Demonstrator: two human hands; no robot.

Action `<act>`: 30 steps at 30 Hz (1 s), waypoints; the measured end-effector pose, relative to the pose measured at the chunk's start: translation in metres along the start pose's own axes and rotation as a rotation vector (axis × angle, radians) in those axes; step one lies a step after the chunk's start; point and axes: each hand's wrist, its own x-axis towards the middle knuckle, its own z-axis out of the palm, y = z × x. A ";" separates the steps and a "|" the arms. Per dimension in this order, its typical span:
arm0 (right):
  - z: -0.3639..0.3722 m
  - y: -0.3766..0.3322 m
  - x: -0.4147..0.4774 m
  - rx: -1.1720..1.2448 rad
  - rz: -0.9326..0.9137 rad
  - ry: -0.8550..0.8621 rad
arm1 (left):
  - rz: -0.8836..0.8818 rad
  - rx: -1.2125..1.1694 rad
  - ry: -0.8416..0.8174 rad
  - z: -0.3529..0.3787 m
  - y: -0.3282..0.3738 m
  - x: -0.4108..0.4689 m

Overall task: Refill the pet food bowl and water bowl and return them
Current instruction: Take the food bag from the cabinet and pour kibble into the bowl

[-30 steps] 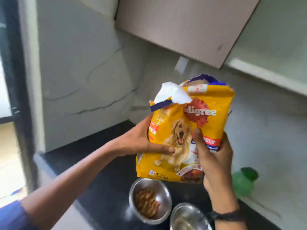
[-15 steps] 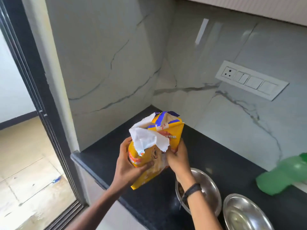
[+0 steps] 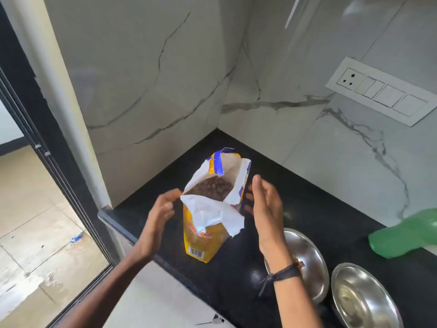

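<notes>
change: both hands have let the bag (image 3: pixel 208 209) down; it now stands upright on the counter (image 3: pixel 319 204), torn mouth open, kibble showing.
left hand (image 3: pixel 160 209): spread, fingertips just touching the bag's torn flap.
right hand (image 3: pixel 264 204): spread, just beside the bag, apart from it.
handling: soft, crinkly, likely top-heavy; grip the sides below the tear.
around: two steel bowls (image 3: pixel 307 263) right of the bag, green bottle (image 3: pixel 404 235) beyond them; nothing blocks the bag.
</notes>
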 end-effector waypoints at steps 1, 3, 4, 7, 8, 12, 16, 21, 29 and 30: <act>0.001 -0.008 0.002 -0.036 0.000 -0.017 | 0.025 0.010 0.041 -0.001 0.012 0.006; 0.004 -0.017 0.009 -0.116 0.020 -0.052 | 0.123 0.153 0.102 0.006 0.037 0.018; 0.006 -0.018 0.013 -0.156 0.031 -0.065 | 0.177 0.257 0.106 0.012 0.050 0.025; 0.014 -0.023 0.023 -0.305 0.063 -0.108 | 0.298 0.654 0.044 0.028 0.077 0.053; 0.016 -0.024 0.026 -0.341 0.068 -0.126 | 0.331 0.788 0.009 0.031 0.080 0.064; 0.017 -0.032 0.033 -0.453 0.036 -0.133 | 0.517 1.081 -0.040 0.043 0.083 0.090; 0.009 -0.033 0.039 -0.482 0.010 -0.030 | 0.500 0.960 0.075 0.046 0.081 0.104; -0.002 -0.021 0.045 -0.284 0.088 -0.041 | -0.245 0.402 -0.064 0.042 0.082 0.121; 0.004 0.024 0.003 0.239 0.144 0.151 | -0.749 -0.023 -0.195 0.026 0.061 0.112; 0.004 0.030 -0.010 0.281 0.141 0.126 | -0.753 -0.052 -0.169 0.026 0.062 0.108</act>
